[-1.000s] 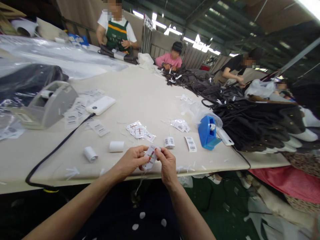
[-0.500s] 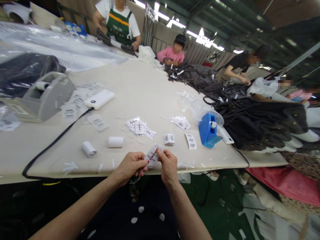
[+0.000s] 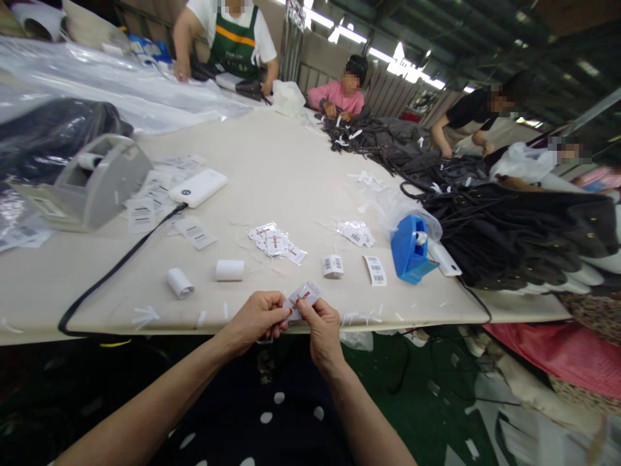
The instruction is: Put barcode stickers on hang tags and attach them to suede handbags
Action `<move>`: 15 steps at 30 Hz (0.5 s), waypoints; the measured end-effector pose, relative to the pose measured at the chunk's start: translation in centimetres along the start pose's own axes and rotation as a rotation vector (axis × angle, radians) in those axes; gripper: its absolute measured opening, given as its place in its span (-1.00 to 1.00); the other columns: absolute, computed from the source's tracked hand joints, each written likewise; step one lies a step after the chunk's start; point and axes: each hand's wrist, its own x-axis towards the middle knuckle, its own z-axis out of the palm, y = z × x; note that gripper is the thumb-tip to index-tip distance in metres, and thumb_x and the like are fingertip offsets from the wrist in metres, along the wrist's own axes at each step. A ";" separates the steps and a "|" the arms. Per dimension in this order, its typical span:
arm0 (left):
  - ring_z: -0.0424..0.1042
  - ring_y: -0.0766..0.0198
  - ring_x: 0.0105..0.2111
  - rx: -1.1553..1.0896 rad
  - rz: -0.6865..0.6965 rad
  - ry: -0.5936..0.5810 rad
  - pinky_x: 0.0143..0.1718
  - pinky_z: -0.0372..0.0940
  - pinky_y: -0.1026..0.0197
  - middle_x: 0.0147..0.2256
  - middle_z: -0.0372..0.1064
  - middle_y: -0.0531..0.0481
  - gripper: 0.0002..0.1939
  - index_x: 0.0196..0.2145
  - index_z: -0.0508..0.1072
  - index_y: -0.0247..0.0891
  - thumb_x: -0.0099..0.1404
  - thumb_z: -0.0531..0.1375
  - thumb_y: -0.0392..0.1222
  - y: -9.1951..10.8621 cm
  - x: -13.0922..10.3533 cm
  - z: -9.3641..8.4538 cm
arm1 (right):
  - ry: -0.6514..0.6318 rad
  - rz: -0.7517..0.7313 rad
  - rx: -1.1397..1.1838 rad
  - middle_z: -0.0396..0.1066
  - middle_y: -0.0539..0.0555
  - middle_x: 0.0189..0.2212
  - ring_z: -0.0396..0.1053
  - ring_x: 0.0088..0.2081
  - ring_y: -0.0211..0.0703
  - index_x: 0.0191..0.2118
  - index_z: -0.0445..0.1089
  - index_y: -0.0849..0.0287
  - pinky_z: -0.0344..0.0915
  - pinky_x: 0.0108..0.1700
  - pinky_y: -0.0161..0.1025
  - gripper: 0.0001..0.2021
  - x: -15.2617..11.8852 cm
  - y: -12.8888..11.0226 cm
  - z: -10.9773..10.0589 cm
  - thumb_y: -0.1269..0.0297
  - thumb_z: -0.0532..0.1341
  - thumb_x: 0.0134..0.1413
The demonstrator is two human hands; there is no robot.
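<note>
Left hand [image 3: 264, 317]: reaches in from lower left, pinching the printed tag [image 3: 311, 293] near its lower end.
Right hand [image 3: 324, 327]: slants up from lower right, pinching too, thumb across the face.
Printed tag, face: shows "TOTE", anything further unclear.
Printed tag, place: between both hands, over the table [image 3: 272, 155]'s near edge.

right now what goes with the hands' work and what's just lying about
Likely involved:
white printed rectangular tag, in left hand and right hand
pile of similar glossy tags

Apparently just lying about:
white rectangular device
crumpled clear plastic
</note>
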 end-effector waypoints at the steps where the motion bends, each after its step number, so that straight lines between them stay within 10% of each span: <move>1: 0.18 0.48 -0.72 0.006 0.019 -0.013 -0.71 -0.01 0.43 -0.65 0.28 0.13 -0.78 -0.47 0.32 -0.32 0.02 0.18 -0.09 0.1 -0.1 0.0 | 0.000 -0.018 -0.017 0.37 -0.03 -0.54 0.23 -0.47 -0.29 -0.41 0.44 0.24 0.18 -0.36 -0.31 -0.84 0.0 -0.1 0.0 0.24 0.27 -0.10; 9: 0.15 0.45 -0.65 0.083 0.130 0.091 -0.65 0.02 0.40 -0.65 0.20 0.14 -0.72 -0.35 0.45 -0.32 0.12 0.13 -0.03 -0.3 0.1 0.0 | -0.074 -0.103 -0.124 0.40 -0.01 -0.44 0.29 -0.37 -0.25 -0.34 0.44 0.20 0.20 -0.28 -0.31 -0.84 -0.1 -0.9 -0.9 0.23 0.23 -0.04; 15: 0.28 0.37 -0.48 0.910 0.678 0.389 -0.44 0.16 0.36 -0.51 0.33 0.04 -0.77 -0.32 0.47 -0.22 0.27 0.01 -0.17 -2.1 0.5 -1.5 | 0.091 0.079 -0.025 0.32 -0.01 -0.61 0.26 -0.60 -0.34 -0.47 0.37 0.25 0.05 -0.58 -0.40 -0.67 0.9 -2.0 -2.0 0.02 0.16 -0.03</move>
